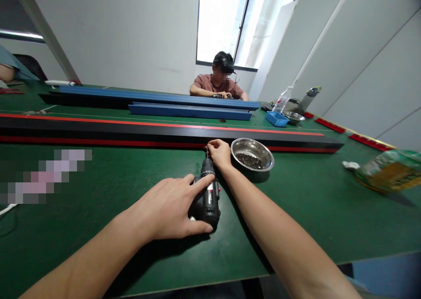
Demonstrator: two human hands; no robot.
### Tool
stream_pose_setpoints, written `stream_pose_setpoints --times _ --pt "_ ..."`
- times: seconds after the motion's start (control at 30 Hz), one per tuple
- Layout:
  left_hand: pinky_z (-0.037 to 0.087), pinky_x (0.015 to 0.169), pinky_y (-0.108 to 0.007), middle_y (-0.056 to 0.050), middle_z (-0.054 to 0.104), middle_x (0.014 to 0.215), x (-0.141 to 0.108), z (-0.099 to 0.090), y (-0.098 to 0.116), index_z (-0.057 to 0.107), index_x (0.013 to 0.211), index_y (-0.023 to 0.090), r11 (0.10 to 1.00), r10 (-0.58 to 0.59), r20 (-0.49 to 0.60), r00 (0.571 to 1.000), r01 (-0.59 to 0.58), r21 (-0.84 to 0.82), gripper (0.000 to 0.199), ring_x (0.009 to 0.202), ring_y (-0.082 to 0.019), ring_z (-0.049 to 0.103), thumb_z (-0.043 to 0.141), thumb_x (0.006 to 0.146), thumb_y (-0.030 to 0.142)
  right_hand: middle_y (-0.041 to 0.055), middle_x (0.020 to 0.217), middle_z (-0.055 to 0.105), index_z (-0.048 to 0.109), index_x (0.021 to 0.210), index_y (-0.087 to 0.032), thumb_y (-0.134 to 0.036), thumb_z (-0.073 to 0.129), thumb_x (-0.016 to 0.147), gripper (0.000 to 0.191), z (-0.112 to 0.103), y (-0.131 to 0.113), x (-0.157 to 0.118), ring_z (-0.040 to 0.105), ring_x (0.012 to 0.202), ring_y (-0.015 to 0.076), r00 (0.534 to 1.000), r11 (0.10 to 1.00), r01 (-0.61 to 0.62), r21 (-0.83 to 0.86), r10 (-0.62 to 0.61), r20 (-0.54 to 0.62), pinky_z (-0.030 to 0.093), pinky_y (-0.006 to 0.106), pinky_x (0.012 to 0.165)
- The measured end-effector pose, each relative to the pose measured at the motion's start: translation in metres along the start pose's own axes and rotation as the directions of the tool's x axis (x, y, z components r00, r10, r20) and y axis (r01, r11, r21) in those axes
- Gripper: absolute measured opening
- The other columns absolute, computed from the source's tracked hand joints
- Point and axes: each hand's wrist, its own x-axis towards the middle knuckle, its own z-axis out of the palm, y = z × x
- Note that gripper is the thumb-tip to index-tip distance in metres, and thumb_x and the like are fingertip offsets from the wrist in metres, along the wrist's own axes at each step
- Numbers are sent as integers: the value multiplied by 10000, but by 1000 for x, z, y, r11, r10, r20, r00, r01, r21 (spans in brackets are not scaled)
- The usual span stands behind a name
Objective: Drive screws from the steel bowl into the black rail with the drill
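A black power drill (209,198) lies on the green table, its bit pointing at a long black profile (158,132) with red edges. My left hand (177,204) rests on the drill, fingers and thumb over its body. At the drill's tip, my right hand (219,153) has its fingers pinched together beside the bit, close to the profile's near red edge; whatever lies between the fingertips is too small to name. Just right of that hand stands a round metal bowl (269,162) holding many small dark screws (248,160).
Blue profiles (190,110) lie farther back, before a seated person (217,82). At the back right are a blue basket (276,119), a plastic bottle (284,98) and another metal bowl (294,117). A green-and-yellow plastic bag (391,169) sits at the right. Someone's arm shows at far left.
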Motion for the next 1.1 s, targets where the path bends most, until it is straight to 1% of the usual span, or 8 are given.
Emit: stream_pose_setpoints --times 0.13,0.23,0.33,0.43,0.57,0.87,1.1 --pt "557 866 -492 -99 659 1184 1 8 -4 240 1609 368 1000 6 -31 1000 -6 8 1010 998 -374 709 612 757 764 56 812 772 706 897 -154 -197 637 891 82 0 -2 0 695 620 133 1000 1000 -5 5 5 -8 530 216 579" --pt "558 867 -485 -98 656 1195 1 11 -5 239 1607 378 1000 22 -26 999 -22 3 993 1002 -368 708 597 767 769 58 811 773 707 897 -154 -198 642 887 80 1 0 1 702 643 137 1000 1000 -9 15 9 -4 536 218 595" --pt "557 872 -488 -106 653 1206 1 7 -3 248 1608 371 1000 15 -21 1000 -15 3 1003 1013 -374 706 601 760 774 63 829 779 705 906 -153 -206 641 884 85 1 3 3 700 637 139 1000 1000 -11 29 11 5 543 226 598" --pt "555 882 -489 -114 655 1206 0 1 -1 243 1616 356 1000 10 10 1000 -10 -8 980 1025 -375 706 581 789 760 72 841 783 696 926 -149 -210 634 888 95 1 4 3 701 631 142 1000 999 -19 45 18 24 553 236 601" --pt "550 896 -487 -124 656 1217 0 -3 2 245 1619 342 1000 4 23 1000 -4 -4 977 1041 -380 705 581 797 750 81 828 783 692 908 -145 -199 640 883 79 0 3 3 723 669 162 999 998 -11 64 9 31 558 243 609" --pt "555 873 -476 -122 662 1213 -2 -2 3 239 1619 347 1000 1 20 1000 -2 21 975 1027 -375 711 574 799 753 71 815 779 694 904 -149 -169 637 877 67 -1 2 1 734 688 167 1000 998 -1 63 0 13 553 241 614" --pt "554 867 -480 -116 665 1195 -1 -1 2 242 1618 347 1000 4 12 1000 -4 24 974 1009 -371 711 585 797 745 59 830 785 707 937 -153 -179 629 877 102 -1 5 3 733 709 159 1000 1000 14 2 -14 9 576 267 703"
